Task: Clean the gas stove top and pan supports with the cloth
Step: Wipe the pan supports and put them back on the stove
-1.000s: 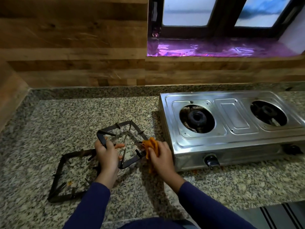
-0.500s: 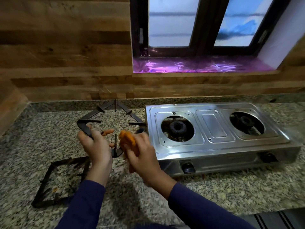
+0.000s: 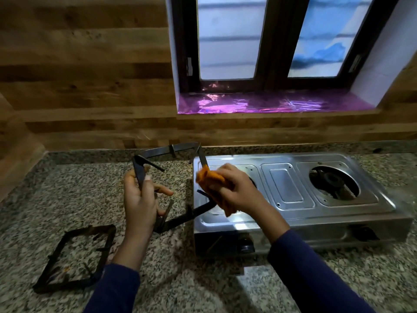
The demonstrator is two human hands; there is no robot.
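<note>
Left hand (image 3: 140, 199) is gripping the raised support's (image 3: 180, 219) 9 o'clock bar; right hand (image 3: 239, 190) is clamping the cloth (image 3: 212, 179) on its 3 o'clock bar, over the stove (image 3: 286, 184).

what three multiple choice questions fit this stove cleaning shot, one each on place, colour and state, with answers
1. Where is the loose pan support? A) flat on the counter, left of the stove B) on the right burner C) on the window sill
2. What colour is the cloth? A) blue B) orange C) white
3. What is the left hand doing? A) gripping the raised pan support B) lying flat C) turning a knob
Answers: 1 A, it lies on granite beside the stove. 2 B, the wad in the right hand is orange. 3 A, fingers curl round its bar.
</note>
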